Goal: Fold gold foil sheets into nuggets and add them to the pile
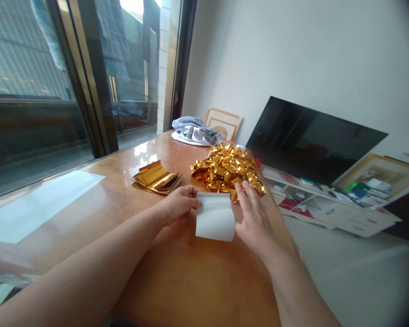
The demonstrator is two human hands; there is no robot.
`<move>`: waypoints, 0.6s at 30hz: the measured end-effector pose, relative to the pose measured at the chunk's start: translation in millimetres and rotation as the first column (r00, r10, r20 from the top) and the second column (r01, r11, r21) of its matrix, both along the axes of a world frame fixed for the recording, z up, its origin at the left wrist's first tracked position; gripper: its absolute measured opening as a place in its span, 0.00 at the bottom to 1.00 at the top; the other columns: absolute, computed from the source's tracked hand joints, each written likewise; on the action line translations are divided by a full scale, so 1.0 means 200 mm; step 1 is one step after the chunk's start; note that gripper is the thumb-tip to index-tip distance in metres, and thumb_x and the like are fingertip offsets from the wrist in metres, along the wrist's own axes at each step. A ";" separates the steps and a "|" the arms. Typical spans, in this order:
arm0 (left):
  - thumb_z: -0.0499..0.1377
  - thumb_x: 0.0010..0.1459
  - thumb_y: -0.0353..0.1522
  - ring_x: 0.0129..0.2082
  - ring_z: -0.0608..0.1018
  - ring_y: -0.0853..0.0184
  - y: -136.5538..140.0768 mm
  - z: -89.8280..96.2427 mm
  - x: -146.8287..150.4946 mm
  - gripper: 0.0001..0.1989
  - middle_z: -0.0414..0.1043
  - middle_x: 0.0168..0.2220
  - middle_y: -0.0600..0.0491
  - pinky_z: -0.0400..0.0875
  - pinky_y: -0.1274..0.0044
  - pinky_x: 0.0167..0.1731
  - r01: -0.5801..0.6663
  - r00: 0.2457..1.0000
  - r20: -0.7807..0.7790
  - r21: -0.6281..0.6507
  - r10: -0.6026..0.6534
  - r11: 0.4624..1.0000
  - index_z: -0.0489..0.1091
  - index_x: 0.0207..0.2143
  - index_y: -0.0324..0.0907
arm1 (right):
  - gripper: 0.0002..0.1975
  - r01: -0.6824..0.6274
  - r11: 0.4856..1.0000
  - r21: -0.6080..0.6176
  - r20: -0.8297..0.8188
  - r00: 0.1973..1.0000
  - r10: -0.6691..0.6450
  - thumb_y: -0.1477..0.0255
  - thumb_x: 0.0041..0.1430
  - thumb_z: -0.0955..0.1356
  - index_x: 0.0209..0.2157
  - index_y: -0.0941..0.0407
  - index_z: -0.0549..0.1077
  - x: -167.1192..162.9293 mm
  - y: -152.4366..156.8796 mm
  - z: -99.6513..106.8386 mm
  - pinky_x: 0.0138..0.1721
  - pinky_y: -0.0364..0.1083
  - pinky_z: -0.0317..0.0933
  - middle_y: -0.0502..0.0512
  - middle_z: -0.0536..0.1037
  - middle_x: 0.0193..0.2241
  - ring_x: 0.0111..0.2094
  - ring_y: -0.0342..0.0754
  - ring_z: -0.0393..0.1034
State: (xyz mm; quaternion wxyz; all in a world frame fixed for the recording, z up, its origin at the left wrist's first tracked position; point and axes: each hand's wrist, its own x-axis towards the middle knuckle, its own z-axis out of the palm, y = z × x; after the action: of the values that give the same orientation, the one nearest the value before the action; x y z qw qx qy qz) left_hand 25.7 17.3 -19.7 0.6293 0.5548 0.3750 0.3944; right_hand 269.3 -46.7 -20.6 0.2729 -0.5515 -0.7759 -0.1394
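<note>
My left hand (182, 203) pinches the upper left edge of a small sheet of paper (215, 222), its white side facing me. A crease runs across the sheet near its top edge. My right hand (254, 215) is beside the sheet's right edge, fingers extended and apart; whether its thumb touches the paper is hard to tell. Just beyond the right fingers lies a heap of folded gold foil paper pieces (226, 165). To the left, past my left hand, rests a stack of gold foil sheets (157, 176), their edges curling up.
Everything lies on a glossy wooden table (194, 277). At its far end sits a bundle of pale cloth (196, 131) near framed pictures (223, 122). A television (313, 141) stands on a white cabinet (344, 215) to the right. Glass sliding doors (85, 77) border the left.
</note>
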 end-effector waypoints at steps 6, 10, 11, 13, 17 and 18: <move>0.58 0.47 0.25 0.24 0.70 0.72 0.00 -0.04 0.01 0.13 0.68 0.26 0.57 0.59 0.80 0.23 0.046 0.978 -0.206 0.100 -0.025 0.994 0.66 0.37 0.40 | 0.30 -0.207 0.975 -0.076 0.043 0.977 0.210 0.84 0.57 0.65 0.57 0.45 0.71 -0.04 -0.03 0.05 0.59 0.57 0.57 0.54 0.70 0.57 0.59 0.56 0.60; 0.58 0.45 0.24 0.27 0.70 0.70 0.01 -0.06 -0.01 0.15 0.68 0.29 0.56 0.59 0.79 0.25 0.106 0.859 -0.502 0.366 0.101 0.924 0.69 0.39 0.40 | 0.22 -0.286 0.905 -0.314 -0.010 0.955 0.298 0.83 0.58 0.66 0.48 0.46 0.78 -0.05 -0.04 0.03 0.48 0.50 0.64 0.54 0.77 0.44 0.46 0.52 0.67; 0.57 0.44 0.23 0.28 0.69 0.70 0.01 -0.06 -0.02 0.16 0.69 0.30 0.55 0.59 0.79 0.26 0.133 0.817 -0.557 0.436 0.151 0.890 0.69 0.38 0.40 | 0.21 -0.295 0.886 -0.358 -0.024 0.951 0.307 0.83 0.58 0.66 0.47 0.47 0.79 -0.04 -0.04 0.03 0.46 0.49 0.64 0.54 0.77 0.42 0.44 0.51 0.67; 0.56 0.44 0.22 0.29 0.69 0.69 0.01 -0.05 -0.04 0.14 0.69 0.31 0.55 0.60 0.79 0.27 0.208 0.746 -0.632 0.520 0.210 0.828 0.70 0.35 0.41 | 0.20 -0.305 0.852 -0.425 -0.054 0.948 0.312 0.82 0.59 0.66 0.46 0.47 0.80 -0.04 -0.05 0.01 0.45 0.47 0.64 0.54 0.77 0.40 0.42 0.50 0.67; 0.55 0.46 0.23 0.28 0.71 0.69 0.01 -0.02 -0.08 0.12 0.71 0.31 0.54 0.62 0.79 0.28 0.418 0.657 -0.746 0.479 0.106 0.772 0.74 0.32 0.42 | 0.19 -0.307 0.810 -0.499 -0.118 0.951 0.287 0.81 0.57 0.67 0.45 0.47 0.80 -0.03 -0.06 0.01 0.44 0.46 0.63 0.53 0.77 0.40 0.41 0.50 0.68; 0.54 0.46 0.23 0.29 0.71 0.69 0.01 -0.02 -0.09 0.12 0.72 0.32 0.54 0.63 0.79 0.29 0.458 0.641 -0.764 0.464 0.080 0.758 0.75 0.32 0.42 | 0.19 -0.312 0.803 -0.507 -0.136 0.949 0.283 0.81 0.57 0.67 0.45 0.47 0.80 -0.03 -0.06 0.01 0.44 0.45 0.63 0.53 0.77 0.40 0.41 0.49 0.69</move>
State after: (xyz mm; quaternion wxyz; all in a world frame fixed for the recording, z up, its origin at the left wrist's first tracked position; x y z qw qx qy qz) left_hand 8.2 19.2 -24.2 0.2395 0.8785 0.3816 0.1589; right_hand 263.7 -59.0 -18.6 0.1517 -0.4796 -0.8535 0.1359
